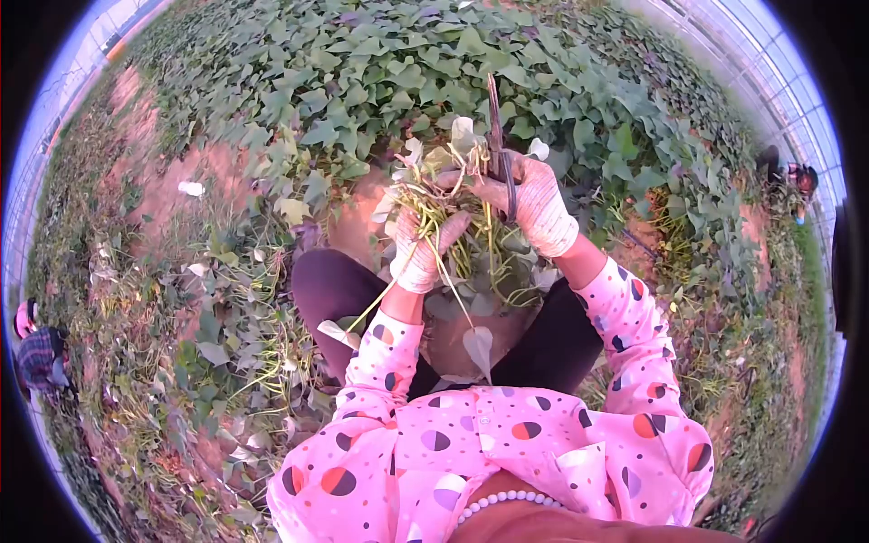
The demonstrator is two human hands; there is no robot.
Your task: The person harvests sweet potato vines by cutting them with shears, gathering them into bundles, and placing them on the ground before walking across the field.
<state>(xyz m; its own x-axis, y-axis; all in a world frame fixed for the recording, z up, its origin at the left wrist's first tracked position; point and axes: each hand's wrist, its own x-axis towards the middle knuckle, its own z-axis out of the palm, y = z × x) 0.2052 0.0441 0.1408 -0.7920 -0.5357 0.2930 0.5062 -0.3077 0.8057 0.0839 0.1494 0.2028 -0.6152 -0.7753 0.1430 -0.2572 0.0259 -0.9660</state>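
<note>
My left hand [422, 247], in a pale glove, is closed round a bundle of cut leafy vine stems [433, 201]. Long stems trail down from it toward my lap, one ending in a pale leaf [478, 349]. My right hand [536, 201], also gloved, grips a pair of dark scissors [495, 122], blades pointing up and away from me, a handle loop showing below the fingers. Its thumb and fingertips meet the top of the bundle, close to the left hand. More stems and leaves hang between my knees under both hands.
Dense green vines [416, 68] cover the ground ahead. Cut stems and leaves [262, 362] lie scattered at left. Reddish soil [201, 185] shows in patches. One person [45, 353] is at the far left, another [798, 179] at the far right. My bent knees [335, 285] flank the work.
</note>
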